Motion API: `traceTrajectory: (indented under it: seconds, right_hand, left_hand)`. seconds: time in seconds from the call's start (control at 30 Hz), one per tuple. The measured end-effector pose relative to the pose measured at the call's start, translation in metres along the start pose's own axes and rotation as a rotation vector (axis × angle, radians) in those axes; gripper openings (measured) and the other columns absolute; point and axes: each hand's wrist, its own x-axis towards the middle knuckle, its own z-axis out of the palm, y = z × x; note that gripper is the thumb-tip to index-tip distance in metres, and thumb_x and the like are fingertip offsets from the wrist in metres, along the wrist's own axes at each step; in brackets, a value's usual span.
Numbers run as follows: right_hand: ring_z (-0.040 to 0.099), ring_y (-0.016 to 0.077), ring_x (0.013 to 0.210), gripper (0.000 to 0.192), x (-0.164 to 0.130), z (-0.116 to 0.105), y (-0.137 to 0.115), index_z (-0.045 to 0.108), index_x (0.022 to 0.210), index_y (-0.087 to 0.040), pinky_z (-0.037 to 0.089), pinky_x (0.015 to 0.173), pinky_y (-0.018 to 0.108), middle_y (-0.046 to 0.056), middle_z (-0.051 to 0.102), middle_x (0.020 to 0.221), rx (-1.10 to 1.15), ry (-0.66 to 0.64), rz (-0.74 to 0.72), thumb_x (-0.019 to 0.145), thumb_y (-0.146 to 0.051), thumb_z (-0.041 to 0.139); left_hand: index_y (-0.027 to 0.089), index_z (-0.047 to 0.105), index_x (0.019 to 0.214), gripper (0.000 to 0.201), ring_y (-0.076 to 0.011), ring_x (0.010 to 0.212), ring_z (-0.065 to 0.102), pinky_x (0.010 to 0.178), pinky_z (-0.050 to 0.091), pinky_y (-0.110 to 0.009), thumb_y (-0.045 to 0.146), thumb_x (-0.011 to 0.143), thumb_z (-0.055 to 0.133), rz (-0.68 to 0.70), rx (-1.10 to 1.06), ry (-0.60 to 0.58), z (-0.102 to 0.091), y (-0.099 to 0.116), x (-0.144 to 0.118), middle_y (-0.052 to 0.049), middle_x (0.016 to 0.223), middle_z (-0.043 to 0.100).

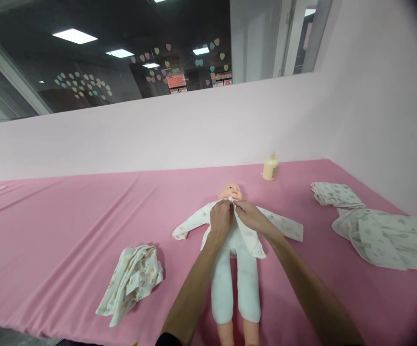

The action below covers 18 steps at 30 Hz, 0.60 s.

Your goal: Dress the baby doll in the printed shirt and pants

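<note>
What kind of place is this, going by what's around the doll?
Probably an infant-care training room. A baby doll lies on a long pink-covered table; both hands, left hand and right hand, grip its top's collar. Spare baby clothes and a bottle lie nearby.

Count, pink table:
1 doll [234,250], 1 bottle [270,167], 3 loose cloths – 1 near left [132,281], 2 far right [333,194] [385,238]; 2 hands [221,219] [252,216].

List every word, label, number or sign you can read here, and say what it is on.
None can be read.
The cream bottle by the wall shows no legible label at this size.
The doll's top, held near the collar by the left hand and right hand, bears only small prints, no letters.
The heart shapes on the glass are blank.
</note>
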Motion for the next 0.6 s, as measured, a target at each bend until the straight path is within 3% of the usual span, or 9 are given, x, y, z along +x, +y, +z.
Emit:
traceTrajectory:
  seconds: [0.13,0.27,0.43,0.6]
  right_hand:
    - [0.055,0.0194,0.084,0.024,-0.001,0.000,0.000,0.045,0.067,-0.021,0.042,0.076,0.030,0.003,0.057,0.079,-0.096,0.002,-0.018,0.087,-0.012,0.033]
    - [0.051,0.0221,0.113,0.022,0.001,0.008,0.006,0.056,0.078,-0.019,0.039,0.093,0.033,0.010,0.059,0.107,-0.146,0.072,-0.002,0.087,-0.011,0.037]
    - [0.060,0.0177,0.092,0.021,0.000,0.013,0.002,0.052,0.078,-0.020,0.040,0.079,0.027,0.005,0.065,0.092,-0.187,0.046,-0.007,0.087,-0.011,0.036]
    - [0.061,0.0172,0.082,0.020,-0.004,0.014,-0.008,0.054,0.077,-0.021,0.036,0.071,0.025,0.003,0.068,0.086,-0.248,0.082,0.030,0.085,-0.013,0.038]
  left_hand:
    - [0.016,0.058,0.073,0.022,-0.0174,0.066,0.053,0.059,0.023,-0.029,0.008,0.087,0.043,-0.008,-0.067,0.028,0.003,-0.003,0.003,-0.008,0.076,0.064]
    - [0.018,0.048,0.064,0.023,-0.0137,0.056,0.040,0.057,0.021,-0.028,0.014,0.086,0.046,-0.039,-0.198,0.056,0.007,-0.006,0.004,-0.002,0.062,0.055]
    - [0.019,0.039,0.058,0.028,-0.0118,0.053,0.028,0.056,0.019,-0.027,0.019,0.084,0.047,-0.114,-0.336,0.057,0.008,-0.010,0.006,0.002,0.054,0.044]
    - [0.018,0.044,0.058,0.027,-0.0116,0.054,0.031,0.057,0.020,-0.027,0.023,0.085,0.047,-0.147,-0.384,0.039,0.007,-0.012,0.008,0.002,0.054,0.046]
